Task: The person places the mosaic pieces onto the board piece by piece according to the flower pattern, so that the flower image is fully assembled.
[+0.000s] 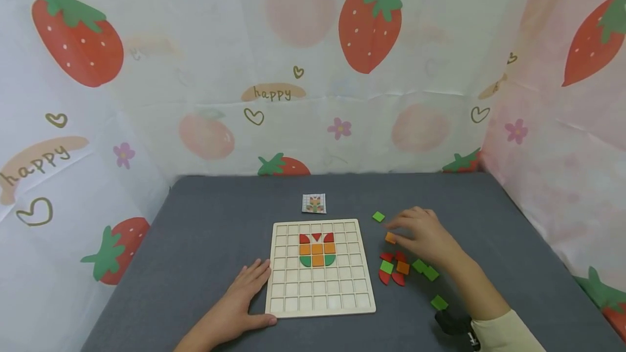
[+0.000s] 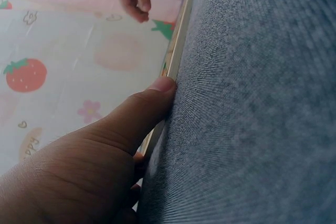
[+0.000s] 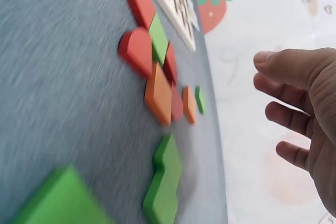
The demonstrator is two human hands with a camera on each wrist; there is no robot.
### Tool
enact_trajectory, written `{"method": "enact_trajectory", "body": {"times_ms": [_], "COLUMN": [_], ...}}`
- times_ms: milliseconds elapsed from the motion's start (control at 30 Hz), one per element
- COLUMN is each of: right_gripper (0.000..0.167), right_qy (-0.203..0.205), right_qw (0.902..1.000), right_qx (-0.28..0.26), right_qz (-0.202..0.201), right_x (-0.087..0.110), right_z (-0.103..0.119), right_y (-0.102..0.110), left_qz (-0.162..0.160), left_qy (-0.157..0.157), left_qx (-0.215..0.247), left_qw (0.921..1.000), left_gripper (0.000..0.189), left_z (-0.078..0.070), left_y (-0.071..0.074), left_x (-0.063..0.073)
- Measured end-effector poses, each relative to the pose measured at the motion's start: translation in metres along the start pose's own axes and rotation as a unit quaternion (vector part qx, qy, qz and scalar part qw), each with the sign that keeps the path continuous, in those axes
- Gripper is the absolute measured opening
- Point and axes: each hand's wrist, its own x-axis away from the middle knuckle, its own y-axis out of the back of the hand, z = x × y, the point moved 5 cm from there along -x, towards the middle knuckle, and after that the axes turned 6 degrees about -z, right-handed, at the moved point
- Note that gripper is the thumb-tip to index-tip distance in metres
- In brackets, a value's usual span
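Note:
A pale wooden grid board (image 1: 320, 289) lies on the table, with red, orange and green pieces set in its upper middle cells. My left hand (image 1: 239, 300) rests at its left side, fingers spread along the edge and thumb (image 2: 149, 98) against the near corner. To the board's right, my right hand (image 1: 427, 235) hovers above the table with loosely bent fingers. Nothing shows between those fingers in the right wrist view. Below them in the head view is an orange square (image 1: 390, 238), with a green square (image 1: 379, 216) just beyond.
A small printed picture card (image 1: 314, 203) lies behind the board. Red quarter-round pieces (image 1: 385, 277) cluster right of the board around a green square (image 1: 386, 266) and an orange square (image 1: 403, 268). More green pieces (image 1: 430, 272) lie beside them, one (image 1: 439, 302) nearer the front.

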Motion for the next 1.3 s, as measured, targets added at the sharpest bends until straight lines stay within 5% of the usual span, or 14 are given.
{"method": "enact_trajectory", "body": {"times_ms": [567,933,1300], "right_gripper": [0.031,0.033,0.028], "right_qy": [-0.028,-0.049,-0.044], "right_qw": [0.9986,0.9941,0.9948], "right_qx": [-0.023,-0.040,-0.028], "right_qz": [0.038,0.089,0.087], "right_x": [0.063,0.071,0.070], "right_z": [-0.029,-0.036,-0.038], "right_y": [0.006,-0.009,-0.011], "left_qz": [0.006,0.005,-0.005], "left_qy": [0.002,0.001,-0.011], "left_qx": [0.007,0.004,0.000], "left_qw": [1.0000,1.0000,0.9999], "left_gripper": [0.112,0.111,0.109], "left_z": [0.000,-0.001,-0.001], "left_y": [-0.001,0.000,0.000], "left_x": [0.000,0.000,0.000]}}
